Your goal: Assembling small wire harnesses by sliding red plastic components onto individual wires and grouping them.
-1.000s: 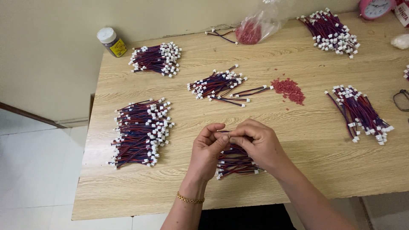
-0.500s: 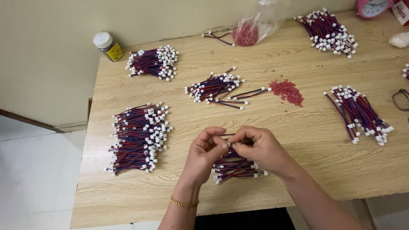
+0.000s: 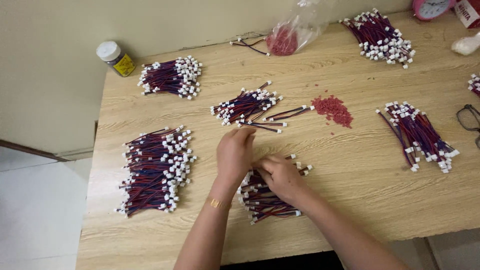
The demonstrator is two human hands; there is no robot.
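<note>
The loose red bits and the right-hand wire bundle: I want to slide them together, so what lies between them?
In the head view, only bare wooden table shows between the loose red bits and the right-hand wire bundle.

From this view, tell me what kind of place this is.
Probably a home or small workshop table used for piecework assembly. The wooden table holds many sorted bundles of red-and-blue wire leads with white plugs, a loose pile of small red parts, and both hands work over one bundle.

Light wooden table (image 3: 350,200) against cream wall (image 3: 50,75); pale tiled floor (image 3: 35,215) left.
</note>
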